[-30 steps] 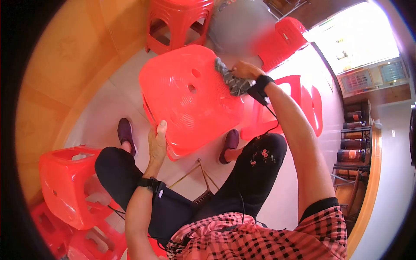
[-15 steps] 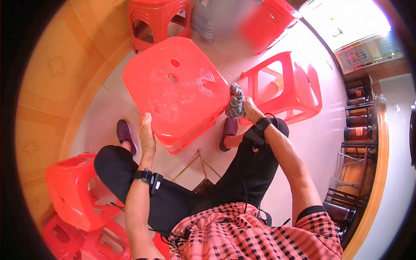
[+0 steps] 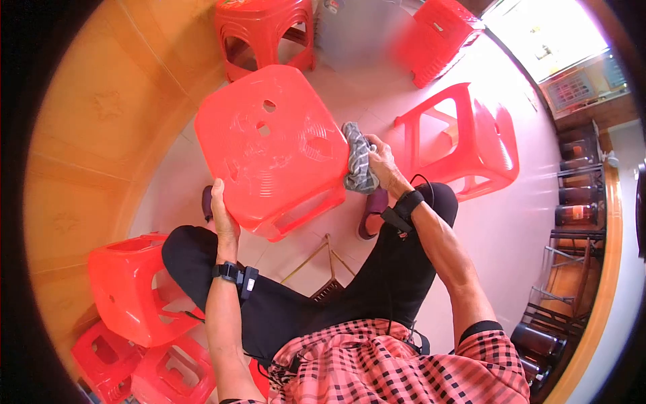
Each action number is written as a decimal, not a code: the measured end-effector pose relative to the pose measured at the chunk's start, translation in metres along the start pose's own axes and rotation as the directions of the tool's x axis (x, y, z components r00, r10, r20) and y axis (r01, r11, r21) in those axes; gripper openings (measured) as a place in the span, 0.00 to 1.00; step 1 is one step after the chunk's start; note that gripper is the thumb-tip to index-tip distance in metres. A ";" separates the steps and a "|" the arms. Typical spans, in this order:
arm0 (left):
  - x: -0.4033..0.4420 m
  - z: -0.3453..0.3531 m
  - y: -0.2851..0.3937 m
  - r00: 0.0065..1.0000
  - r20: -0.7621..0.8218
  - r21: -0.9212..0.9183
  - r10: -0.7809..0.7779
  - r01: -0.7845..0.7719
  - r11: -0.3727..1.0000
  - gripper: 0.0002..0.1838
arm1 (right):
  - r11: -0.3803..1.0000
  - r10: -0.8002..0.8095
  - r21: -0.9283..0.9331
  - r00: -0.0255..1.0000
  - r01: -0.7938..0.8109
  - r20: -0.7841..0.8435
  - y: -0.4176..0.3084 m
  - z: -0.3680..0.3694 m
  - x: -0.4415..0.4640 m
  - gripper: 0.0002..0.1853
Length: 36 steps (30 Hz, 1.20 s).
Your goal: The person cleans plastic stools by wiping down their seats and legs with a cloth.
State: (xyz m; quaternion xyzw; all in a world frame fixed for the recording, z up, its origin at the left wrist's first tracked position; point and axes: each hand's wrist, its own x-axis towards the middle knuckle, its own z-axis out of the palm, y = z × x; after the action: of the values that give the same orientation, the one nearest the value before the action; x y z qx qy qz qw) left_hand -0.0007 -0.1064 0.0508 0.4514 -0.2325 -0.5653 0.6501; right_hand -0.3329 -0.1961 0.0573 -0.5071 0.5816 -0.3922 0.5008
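Looks like a wipe step: R hand [image 3: 385,161] is shut on a gray striped rag [image 3: 360,161], up against the side of a red plastic stool [image 3: 272,145]. L hand [image 3: 225,219] pinches its edge, out past the black pants [image 3: 282,316]. Next rub prob. needs L hand tight.

The dark purple shoe [image 3: 208,204] on the left is mostly hidden behind the black trouser leg [image 3: 191,259] and the red plastic stool [image 3: 272,151]. A grey shape [image 3: 360,34] up top is smeared (I can't make it out), and the checked shirt [image 3: 404,367] runs off the bottom edge.
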 end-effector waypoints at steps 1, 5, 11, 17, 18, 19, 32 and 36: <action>0.005 -0.010 -0.003 1.000 -0.003 0.014 0.008 -0.008 1.000 0.34 | 1.000 -0.006 -0.008 1.000 0.006 0.012 -0.002 0.003 0.001 0.19; 0.014 -0.039 -0.005 0.985 -0.104 0.242 0.140 -0.111 0.964 0.29 | 0.999 0.045 -0.014 0.995 -0.046 -0.087 0.003 0.015 0.011 0.20; -0.006 0.010 0.039 0.859 -0.012 0.906 0.511 -0.206 0.368 0.30 | 0.997 0.069 -0.009 0.986 -0.071 -0.150 0.015 0.021 0.016 0.24; -0.016 0.081 0.040 0.767 0.493 0.851 0.411 -0.524 -0.041 0.32 | 0.988 0.003 -0.152 0.989 -0.026 -0.151 0.010 0.023 0.015 0.22; -0.010 0.087 0.037 0.749 0.555 0.815 0.363 -0.578 -0.054 0.32 | 0.989 0.005 -0.145 0.988 -0.028 -0.153 0.006 0.022 0.013 0.22; -0.006 0.097 0.039 0.741 0.573 0.805 0.348 -0.588 -0.074 0.29 | 0.984 0.005 -0.174 0.988 -0.031 -0.151 0.000 0.022 0.010 0.23; 0.059 0.113 0.032 0.863 0.499 0.816 0.080 -0.436 -0.380 0.30 | 0.976 0.085 -0.187 0.987 -0.110 -0.140 -0.013 0.024 0.008 0.26; 0.039 0.097 0.030 0.752 0.643 0.762 0.147 -0.610 -0.215 0.34 | 0.979 0.070 -0.179 0.989 -0.093 -0.130 -0.014 0.022 0.009 0.27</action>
State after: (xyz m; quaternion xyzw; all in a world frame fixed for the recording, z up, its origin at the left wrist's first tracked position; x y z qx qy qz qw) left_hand -0.0535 -0.1759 0.1150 0.5728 -0.7910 -0.0459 0.2102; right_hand -0.3085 -0.2060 0.0652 -0.5019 0.6655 -0.3460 0.4307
